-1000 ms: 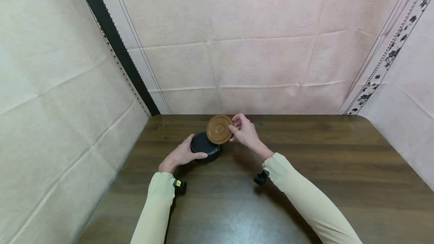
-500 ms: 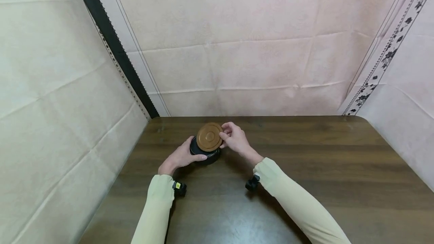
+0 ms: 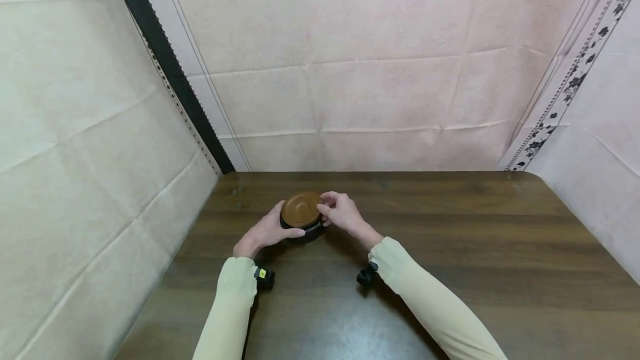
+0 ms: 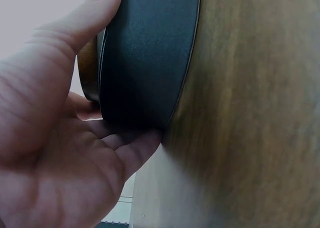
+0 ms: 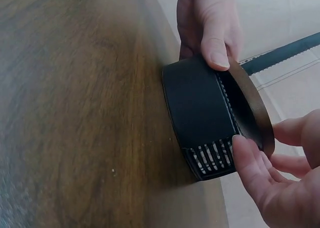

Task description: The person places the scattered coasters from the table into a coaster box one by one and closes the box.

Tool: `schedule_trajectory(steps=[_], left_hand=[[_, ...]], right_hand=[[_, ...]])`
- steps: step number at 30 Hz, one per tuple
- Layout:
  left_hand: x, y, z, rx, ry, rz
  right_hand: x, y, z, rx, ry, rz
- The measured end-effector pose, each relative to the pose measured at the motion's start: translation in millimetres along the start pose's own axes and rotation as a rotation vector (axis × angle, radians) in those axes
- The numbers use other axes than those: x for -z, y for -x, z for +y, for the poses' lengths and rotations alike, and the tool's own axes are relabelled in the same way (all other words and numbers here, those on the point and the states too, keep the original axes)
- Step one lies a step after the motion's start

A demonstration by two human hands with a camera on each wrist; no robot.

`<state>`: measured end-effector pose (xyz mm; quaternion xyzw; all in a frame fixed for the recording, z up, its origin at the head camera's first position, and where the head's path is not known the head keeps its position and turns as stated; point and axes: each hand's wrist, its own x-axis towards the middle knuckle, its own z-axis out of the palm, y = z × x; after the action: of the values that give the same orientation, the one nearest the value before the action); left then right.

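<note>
A round black coaster holder (image 3: 313, 231) with stitched edges stands on the table; in the right wrist view its side shows a row of pale-and-dark stripes. My left hand (image 3: 267, 230) grips it from the left, thumb over the near rim and fingers around the far side. Over the holder's mouth lies a round brown coaster (image 3: 300, 209), tilted, with a gap below its right edge in the right wrist view. My right hand (image 3: 345, 216) pinches that edge between thumb and fingers, its fingertips close beside the holder's rim. The holder's inside is mostly hidden.
The brown wooden table (image 3: 430, 260) stretches to both sides and toward me. Pale cloth (image 3: 380, 93) hangs behind its far edge and along both sides. A small black wrist camera (image 3: 366, 276) sits under my right sleeve, another (image 3: 265, 278) by the left.
My right hand has brought the brown coaster left and down, from beside the holder to over its mouth. The left hand keeps its grip on the holder, which stays in place.
</note>
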<state>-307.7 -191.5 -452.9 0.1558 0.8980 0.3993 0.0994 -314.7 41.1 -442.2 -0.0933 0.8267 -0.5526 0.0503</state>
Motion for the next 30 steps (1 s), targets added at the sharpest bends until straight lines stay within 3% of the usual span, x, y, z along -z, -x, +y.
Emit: schedule_trajectory(steps=[5,21,30], left_hand=[[-2.0,-0.7,0.2,0.048,0.015,-0.006],[0.7,-2.0,0.4,0.015,0.016,-0.028],[4.6,2.8,0.1,0.056,-0.014,-0.036]], right_hand=[[1.3,0,4,-0.007,0.022,-0.036],[9.8,2,13,-0.017,-0.011,-0.131],[46.9,5,28,-0.014,0.020,-0.154]])
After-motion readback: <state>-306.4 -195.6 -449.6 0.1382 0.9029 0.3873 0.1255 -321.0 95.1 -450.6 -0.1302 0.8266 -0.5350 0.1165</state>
